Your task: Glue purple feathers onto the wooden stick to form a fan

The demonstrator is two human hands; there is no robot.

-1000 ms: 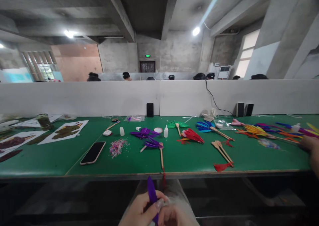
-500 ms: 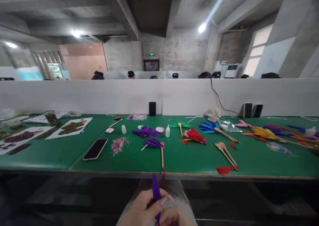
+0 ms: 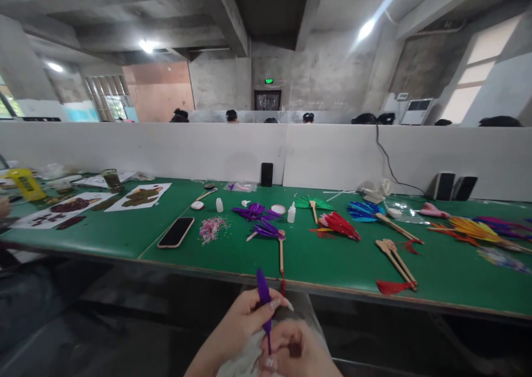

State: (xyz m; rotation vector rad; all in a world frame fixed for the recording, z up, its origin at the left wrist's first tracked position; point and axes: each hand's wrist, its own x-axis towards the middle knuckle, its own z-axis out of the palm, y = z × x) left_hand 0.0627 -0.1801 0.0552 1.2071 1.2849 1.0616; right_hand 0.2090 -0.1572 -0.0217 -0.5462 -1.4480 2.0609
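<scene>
Below the table's front edge, my left hand (image 3: pixel 243 321) pinches a purple feather (image 3: pixel 263 294) that stands upright between its fingers. My right hand (image 3: pixel 293 348) is curled just beside it, its fingers closed at the feather's lower quill. Both hands hover over a clear plastic bag (image 3: pixel 305 310) in my lap. On the green table (image 3: pixel 336 269) straight ahead lie a part-made purple feather fan on a wooden stick (image 3: pixel 272 234) and a loose pile of purple feathers (image 3: pixel 251 211).
A black phone (image 3: pixel 175 232), a heap of sequins (image 3: pixel 211 228), small glue bottles (image 3: pixel 291 213), and green, red and blue feather fans (image 3: pixel 338 224) lie on the table. Spare wooden sticks (image 3: pixel 394 259) rest at right. A white partition (image 3: pixel 208 149) backs the table. Leaf pictures (image 3: pixel 139 195) lie at left.
The view has swung left and tilted, showing more of the left table. My hands have risen slightly, still holding the purple feather upright. The other person's hand at the far right is out of view.
</scene>
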